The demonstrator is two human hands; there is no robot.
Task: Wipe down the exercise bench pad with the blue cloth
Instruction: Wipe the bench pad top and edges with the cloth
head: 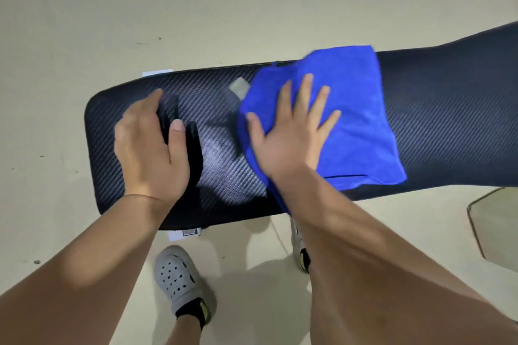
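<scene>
A beige floor (70,22) fills the far and left parts of the view, marked with a few dark specks. Across the middle lies the black pad (448,120), long and narrow, with a woven carbon-like texture; its rounded end is at the left and it runs off the right edge. A pale sheen shows on the pad between the two hands.

The left hand (148,148) rests on the left part of the pad, palm down, fingers loosely curled with the thumb pointing far; it grips nothing, and its dark shadow falls on the pad just to its right. A small white label (185,234) peeks out from under the pad's near edge, and another white scrap (157,73) shows at the far edge.

On the floor nearer the camera stands a foot in a grey clog (176,274) with a dark sock.

A small pale patch (238,87) sits on the pad just left of the cloth (358,126). The blue cloth lies folded and rumpled on the middle of the pad, its near corner hanging over the near edge. The right hand (291,137) presses flat on the cloth's left part, fingers spread wide, not clenched.

A second clog (298,246) is partly hidden behind the right forearm.
</scene>
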